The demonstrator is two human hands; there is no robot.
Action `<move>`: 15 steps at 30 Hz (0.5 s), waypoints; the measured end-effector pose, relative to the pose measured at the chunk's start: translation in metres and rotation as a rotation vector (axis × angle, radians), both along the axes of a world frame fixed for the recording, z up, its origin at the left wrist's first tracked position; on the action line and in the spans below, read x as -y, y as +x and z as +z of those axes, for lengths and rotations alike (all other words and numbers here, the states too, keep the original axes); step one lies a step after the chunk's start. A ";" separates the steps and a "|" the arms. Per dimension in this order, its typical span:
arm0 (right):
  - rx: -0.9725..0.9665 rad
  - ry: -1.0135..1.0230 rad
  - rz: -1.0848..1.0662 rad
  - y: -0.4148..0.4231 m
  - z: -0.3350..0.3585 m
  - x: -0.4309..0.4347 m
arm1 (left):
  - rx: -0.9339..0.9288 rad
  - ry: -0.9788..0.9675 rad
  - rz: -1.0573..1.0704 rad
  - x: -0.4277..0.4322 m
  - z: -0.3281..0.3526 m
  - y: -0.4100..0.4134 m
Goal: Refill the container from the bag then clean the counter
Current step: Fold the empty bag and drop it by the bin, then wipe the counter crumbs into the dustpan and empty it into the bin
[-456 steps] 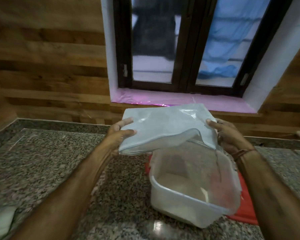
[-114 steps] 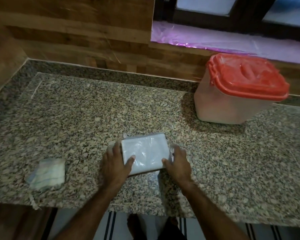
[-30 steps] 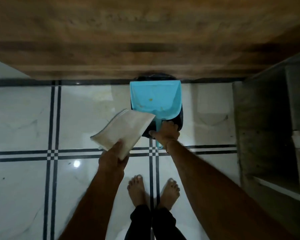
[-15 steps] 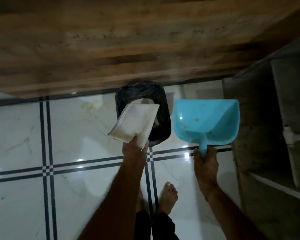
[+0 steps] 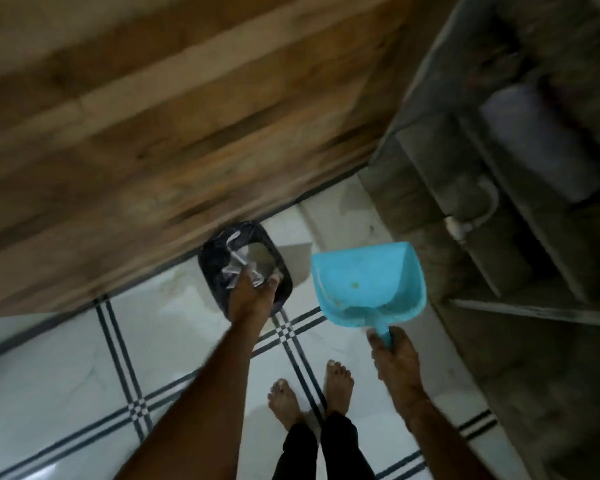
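Observation:
The folded empty bag lies inside a black-lined bin on the floor against the wooden cabinet front. My left hand reaches palm down over the bin's mouth, thumb spread from the fingers, touching the bag's near edge and hiding part of it. Crinkled clear plastic shows beside my fingers. My right hand grips the handle of a blue dustpan, held level just right of the bin. The container and the counter are out of view.
White floor tiles with dark double lines spread below. My bare feet stand behind the bin. A grey shelf unit with a white pipe fitting stands close on the right.
My left hand has lowered the bag from above the bin into it. The dustpan stays in my right hand, to the right of the bin. The view has swung and blurred.

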State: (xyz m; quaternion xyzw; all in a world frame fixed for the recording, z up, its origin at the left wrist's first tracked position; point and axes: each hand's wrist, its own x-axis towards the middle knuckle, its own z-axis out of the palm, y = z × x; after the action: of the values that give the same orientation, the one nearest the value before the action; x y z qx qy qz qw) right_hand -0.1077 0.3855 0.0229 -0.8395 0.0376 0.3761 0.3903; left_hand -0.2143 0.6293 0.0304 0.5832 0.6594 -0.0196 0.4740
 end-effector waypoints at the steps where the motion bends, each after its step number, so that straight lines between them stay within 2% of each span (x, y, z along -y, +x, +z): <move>1: -0.030 0.031 -0.048 0.004 0.025 0.006 | -0.036 0.033 -0.103 0.006 0.026 0.015; 3: -0.086 0.084 -0.135 0.012 0.077 0.024 | -0.056 0.097 -0.254 0.024 0.084 0.046; 8: -0.180 0.220 -0.257 0.038 0.167 0.077 | 0.063 0.272 -0.547 0.078 0.200 0.106; 15: -0.117 0.293 -0.311 0.074 0.219 0.133 | 0.184 0.352 -0.800 0.145 0.263 0.175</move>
State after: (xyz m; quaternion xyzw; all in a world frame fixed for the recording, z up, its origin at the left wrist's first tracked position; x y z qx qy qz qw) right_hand -0.0338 0.2529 0.2415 -0.7347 0.1343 0.3610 0.5585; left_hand -0.0389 0.4839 0.2934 0.8634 0.3303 -0.0369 0.3796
